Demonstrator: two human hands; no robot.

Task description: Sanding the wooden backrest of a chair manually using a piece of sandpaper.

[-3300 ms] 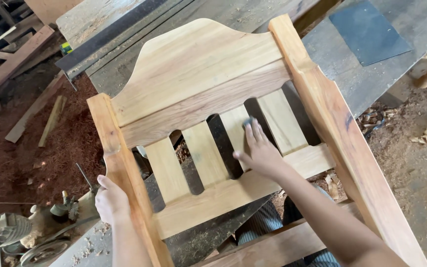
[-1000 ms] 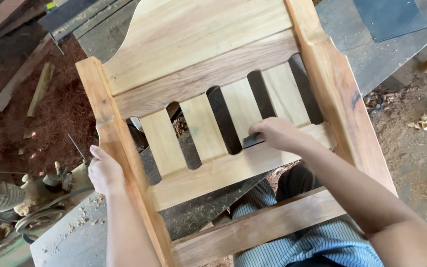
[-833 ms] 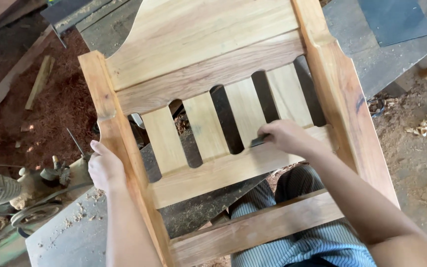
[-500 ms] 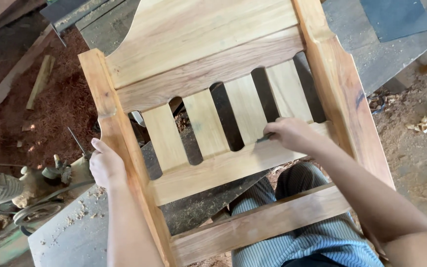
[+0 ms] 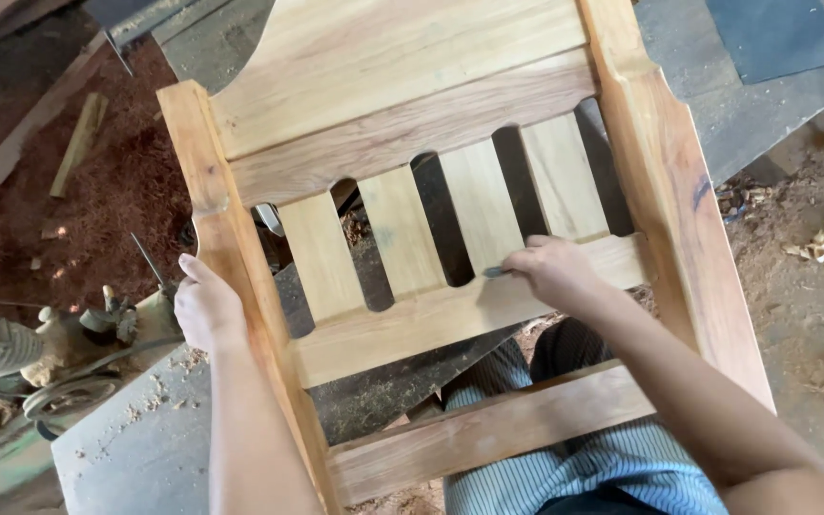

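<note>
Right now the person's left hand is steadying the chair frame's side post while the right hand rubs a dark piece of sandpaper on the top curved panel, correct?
Not quite. In the head view the right hand presses the sandpaper at the lower rail, where a slat meets it, not the top panel. The left hand does grip the side post.

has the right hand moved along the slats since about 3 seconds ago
Yes. The right hand slid down the slat to the lower rail.

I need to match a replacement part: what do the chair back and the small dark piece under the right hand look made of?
Chair back: bare, unvarnished solid wood, with visible grain and matte surface. Dark piece under the right hand: thin, grey, likely sandpaper, though too hidden to be sure.
</note>
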